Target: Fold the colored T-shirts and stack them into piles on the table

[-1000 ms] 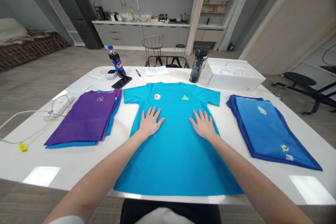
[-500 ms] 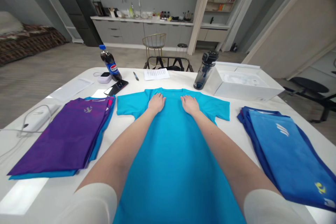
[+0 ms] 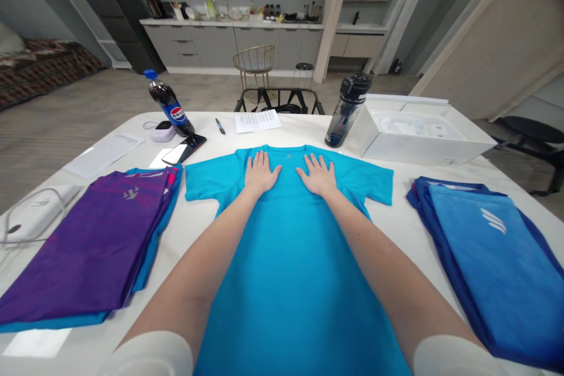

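A bright blue T-shirt [image 3: 288,258] lies spread out on the white table, its collar at the far end and its short sleeves out to both sides. Flat on its upper left chest, just below the collar, rests my left hand [image 3: 261,174] with the fingers apart. My right hand [image 3: 319,175] lies the same way on the upper right chest, fingers spread. Neither hand grips the cloth. To the left is a stack of folded shirts with a purple shirt [image 3: 101,235] on top. Folded blue shirts [image 3: 489,252] are stacked on the right.
Behind the T-shirt stand a cola bottle [image 3: 170,104], a phone [image 3: 185,148], a pen [image 3: 220,126], a printed sheet [image 3: 258,121] and a dark water bottle [image 3: 347,111]. A white box [image 3: 423,144] sits back right. A white power strip with cable [image 3: 42,211] lies left.
My hands have gone from fingers close together and curled to flat and spread on the shirt's chest. The view has shifted slightly.
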{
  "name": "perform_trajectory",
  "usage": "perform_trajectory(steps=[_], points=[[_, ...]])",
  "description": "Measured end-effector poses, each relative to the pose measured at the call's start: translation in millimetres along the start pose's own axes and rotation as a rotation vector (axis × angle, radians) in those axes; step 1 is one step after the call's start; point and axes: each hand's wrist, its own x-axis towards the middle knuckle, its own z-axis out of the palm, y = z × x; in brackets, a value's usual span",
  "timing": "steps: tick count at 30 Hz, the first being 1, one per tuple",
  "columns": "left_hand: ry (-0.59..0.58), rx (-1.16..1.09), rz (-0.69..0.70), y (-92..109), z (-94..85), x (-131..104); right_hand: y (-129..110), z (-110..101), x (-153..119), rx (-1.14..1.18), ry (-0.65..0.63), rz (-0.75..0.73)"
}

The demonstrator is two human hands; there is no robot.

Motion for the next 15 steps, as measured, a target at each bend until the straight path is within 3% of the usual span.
perform_trajectory(steps=[3,9,15], points=[[0.010,-0.036,-0.019,-2,-0.5,-4,5,-1,-5,0.036,0.024,0.064],[0.115,-0.091,-0.263,-4,2.0,-6,27,-7,-13,0.053,0.026,0.162],[0.079,-0.062,-0.225,-4,0.8,-3,30,-12,-9,0.043,-0.013,0.142]])
